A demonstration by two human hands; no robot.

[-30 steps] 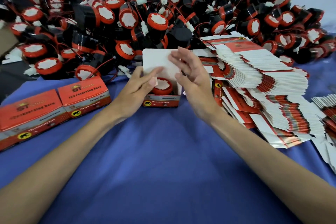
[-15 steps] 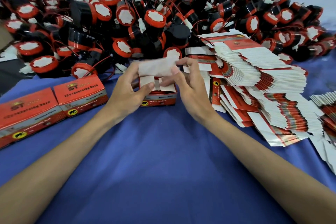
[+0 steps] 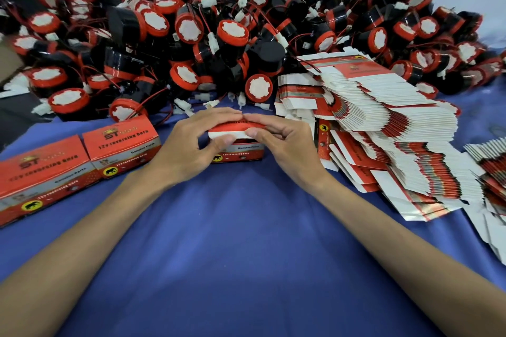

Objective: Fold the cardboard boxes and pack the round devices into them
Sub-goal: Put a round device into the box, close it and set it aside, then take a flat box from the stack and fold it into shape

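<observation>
The small red box stands in the middle of the blue counter, just in front of the big pile of round devices. Both hands are on its top. The left hand has its fingers curved over the red lid, and its thumb presses the white flap at the front edge. The right hand grips the lid in the same way from the other side, and the fingertips of the 2 hands touch. 2 closed boxes lie to the left. A stack of flat cartons leans at the right.
</observation>
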